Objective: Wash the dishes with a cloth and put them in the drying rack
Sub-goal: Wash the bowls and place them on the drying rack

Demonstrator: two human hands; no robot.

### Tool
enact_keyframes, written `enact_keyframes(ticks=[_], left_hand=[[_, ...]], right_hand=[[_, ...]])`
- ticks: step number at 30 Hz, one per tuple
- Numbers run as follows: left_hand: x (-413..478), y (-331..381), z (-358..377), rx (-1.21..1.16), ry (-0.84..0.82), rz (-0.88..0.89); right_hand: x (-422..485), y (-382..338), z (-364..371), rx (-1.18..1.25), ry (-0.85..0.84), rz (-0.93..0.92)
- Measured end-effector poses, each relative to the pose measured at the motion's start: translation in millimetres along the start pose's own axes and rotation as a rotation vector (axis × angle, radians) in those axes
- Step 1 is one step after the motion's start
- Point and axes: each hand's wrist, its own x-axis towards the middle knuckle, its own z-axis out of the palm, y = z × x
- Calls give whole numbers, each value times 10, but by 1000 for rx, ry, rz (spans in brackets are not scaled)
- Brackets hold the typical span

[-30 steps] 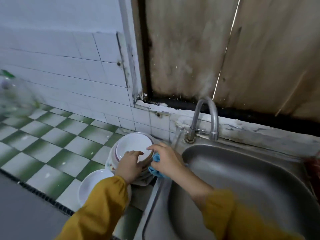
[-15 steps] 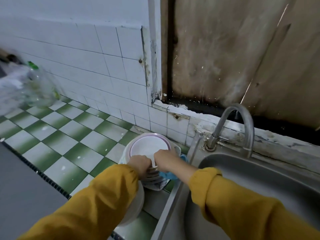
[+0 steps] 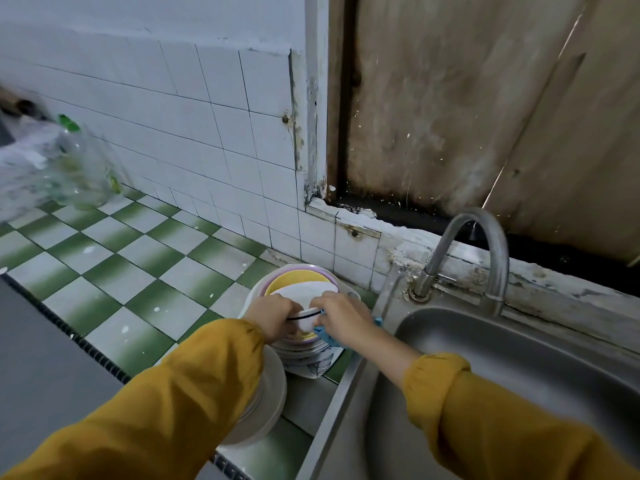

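A stack of dishes (image 3: pixel 304 355) stands on the tiled counter left of the sink. On top sits a pink-rimmed bowl with a yellow inside (image 3: pixel 294 277). A white bowl with a dark rim line (image 3: pixel 306 296) is tilted up out of it. My left hand (image 3: pixel 272 315) grips the white bowl's left edge. My right hand (image 3: pixel 341 318) holds its right edge together with a blue cloth (image 3: pixel 327 336) bunched under the palm. A second pile of white plates (image 3: pixel 270 403) lies nearer me, partly hidden by my left sleeve.
The steel sink (image 3: pixel 502 393) with a curved tap (image 3: pixel 485 251) fills the right side. A green-and-white checked counter (image 3: pixel 114 271) runs left, with a blurred clear bottle with a green cap (image 3: pixel 76 161) at the far left. A tiled wall stands behind.
My view has shifted left and closer. Both hands have closed on the white bowl and tipped it up, uncovering the yellow inside of the bowl beneath.
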Motion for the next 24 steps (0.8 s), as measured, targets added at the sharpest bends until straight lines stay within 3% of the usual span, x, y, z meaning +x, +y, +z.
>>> enact_keyframes(ticks=[5, 8, 13, 19, 24], left_hand=[[51, -199, -81, -558, 46, 69], [59, -218, -93, -756, 126, 72], [31, -141, -64, -1134, 314, -44], [73, -53, -104, -1518, 534, -326], [-25, 98, -179, -1816, 554, -418]], right_hand=[[59, 54, -54, 160, 51, -33], [48, 26, -176, 375, 175, -3], [30, -37, -394, 745, 391, 220], [-210, -18, -434, 1429, 337, 525], [-652, 28, -482, 2014, 88, 641]])
